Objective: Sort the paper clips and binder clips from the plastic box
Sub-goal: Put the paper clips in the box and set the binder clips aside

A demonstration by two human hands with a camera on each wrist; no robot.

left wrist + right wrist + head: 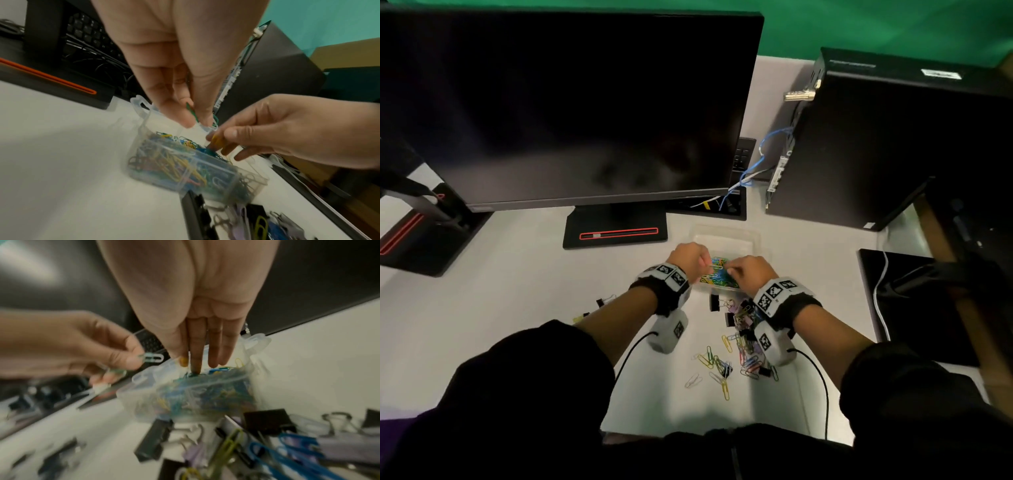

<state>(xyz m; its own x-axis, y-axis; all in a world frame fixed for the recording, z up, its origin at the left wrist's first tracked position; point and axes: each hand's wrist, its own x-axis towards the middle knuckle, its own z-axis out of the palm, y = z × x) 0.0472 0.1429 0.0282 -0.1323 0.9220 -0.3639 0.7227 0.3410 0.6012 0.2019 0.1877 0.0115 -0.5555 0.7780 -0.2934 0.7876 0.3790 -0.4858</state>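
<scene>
Over the clear plastic box [726, 240] of paper clips [174, 162]: left hand [688, 260] pinching a clip, right hand [751, 274] fingering the pile (light, slippery wire, likely tangled); best pinched by one loop.

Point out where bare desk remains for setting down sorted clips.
Bare desk lies left of the plastic box, between monitor base and left forearm. Crowded: the mixed clip pile under the right wrist.

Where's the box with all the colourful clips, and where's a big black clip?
plastic box [156, 164], left wrist view, on its clear side wall.
black binder clip [267, 420], right wrist view, on its flat black body.
</scene>
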